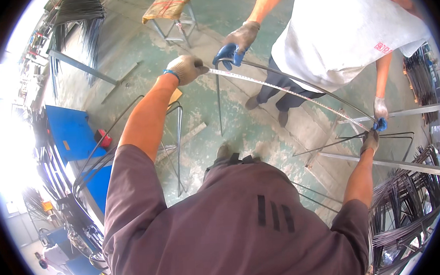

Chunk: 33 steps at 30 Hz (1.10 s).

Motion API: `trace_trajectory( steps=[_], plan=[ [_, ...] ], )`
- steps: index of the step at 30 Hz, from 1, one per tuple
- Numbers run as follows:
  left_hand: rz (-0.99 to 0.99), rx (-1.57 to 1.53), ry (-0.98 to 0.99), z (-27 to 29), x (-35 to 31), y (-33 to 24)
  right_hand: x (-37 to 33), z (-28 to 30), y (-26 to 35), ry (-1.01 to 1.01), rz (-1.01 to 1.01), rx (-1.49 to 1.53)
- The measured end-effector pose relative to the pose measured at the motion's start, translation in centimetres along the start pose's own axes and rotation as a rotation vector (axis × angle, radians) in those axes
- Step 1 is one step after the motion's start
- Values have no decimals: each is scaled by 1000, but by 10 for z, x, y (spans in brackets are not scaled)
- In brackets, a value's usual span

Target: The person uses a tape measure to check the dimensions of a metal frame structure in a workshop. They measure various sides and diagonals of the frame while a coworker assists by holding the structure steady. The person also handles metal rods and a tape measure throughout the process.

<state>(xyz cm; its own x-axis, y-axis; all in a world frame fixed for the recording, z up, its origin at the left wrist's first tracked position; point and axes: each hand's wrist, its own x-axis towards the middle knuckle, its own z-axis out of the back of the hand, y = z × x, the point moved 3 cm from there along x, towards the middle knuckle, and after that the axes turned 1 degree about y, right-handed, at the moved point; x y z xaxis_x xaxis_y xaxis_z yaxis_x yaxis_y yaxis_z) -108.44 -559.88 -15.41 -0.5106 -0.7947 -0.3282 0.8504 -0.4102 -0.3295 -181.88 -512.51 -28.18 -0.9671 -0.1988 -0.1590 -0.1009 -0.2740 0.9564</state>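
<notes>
Left hand (186, 68) at eleven o'clock and right hand (369, 140) at three (fingers clenched) stretch a tape measure (282, 90) taut along the bent rod (296, 81).

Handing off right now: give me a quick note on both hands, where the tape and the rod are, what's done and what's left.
Left hand: gloved, shut on one end of the measuring tape.
Right hand: gloved, gripping the tape's other end at the far end of the bent steel rod.
The tape is stretched taut between the two hands, running just under the rod's arc.
A co-worker's gloved hands hold the rod at both ends, beside yours.
Done: tape pulled across the rod's span.
Left: apparently reading the measurement; the tape marks are too small to read here.
More bent rods are stacked at the right.
</notes>
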Motion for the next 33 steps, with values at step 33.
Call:
trace_trajectory(
  steps=[33],
  plan=[
    [-47,-26,-77,-14,0,11,19,0,-7,-18,-58,307]
  ],
)
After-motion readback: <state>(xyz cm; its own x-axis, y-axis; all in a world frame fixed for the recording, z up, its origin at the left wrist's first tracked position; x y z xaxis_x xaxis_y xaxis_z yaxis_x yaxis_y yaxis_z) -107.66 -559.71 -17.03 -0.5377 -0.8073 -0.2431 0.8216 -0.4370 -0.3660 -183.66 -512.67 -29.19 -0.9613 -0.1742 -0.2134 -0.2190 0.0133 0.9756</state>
